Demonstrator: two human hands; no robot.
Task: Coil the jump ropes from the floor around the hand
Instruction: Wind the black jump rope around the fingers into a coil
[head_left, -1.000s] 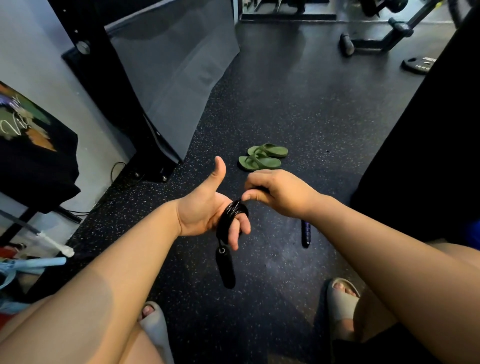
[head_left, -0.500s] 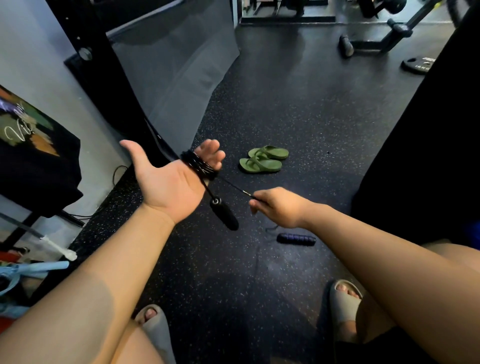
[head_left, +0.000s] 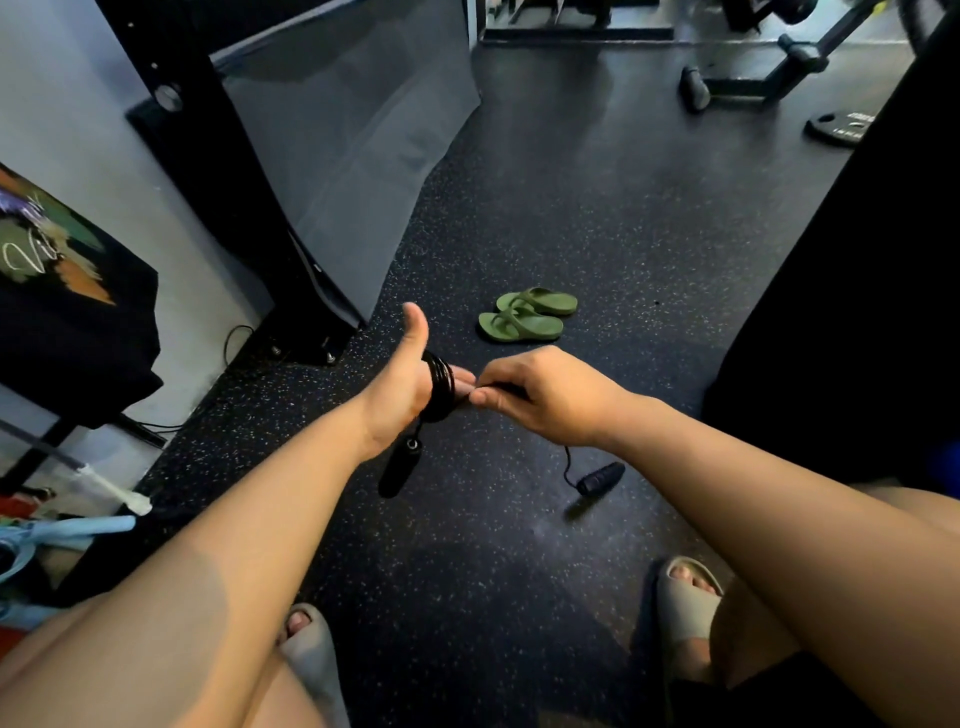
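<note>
1. I am looking down on a dark speckled floor (head_left: 519, 545), with both bare arms reaching in toward the middle of the frame.
2. The left hand (head_left: 405, 387) sits just left of centre. Its thumb points up and its fingers are straight, reaching right, so it is spread flat and curled on nothing.
3. The black jump rope (head_left: 440, 387) is wound in several tight turns around that hand, across the palm near the base of the fingers.
4. The first handle (head_left: 397, 467) hangs below the left wrist on a short piece of rope, tilted and off the floor.
5. The right hand (head_left: 545, 397) is at centre, knuckles up. Its thumb and forefinger pinch the rope right at the left fingertips, so the two hands almost meet.
6. A loose length of rope drops from under the right wrist to the second handle (head_left: 600, 478), lower right of centre. A shadow lies beneath it, and I cannot tell whether it touches the floor.
7. A pair of green flip-flops (head_left: 524, 317) lies on the floor just above the hands.
8. Feet in grey slides (head_left: 685, 603) show along the bottom edge, and a weight plate (head_left: 841, 127) lies at the upper right.
</note>
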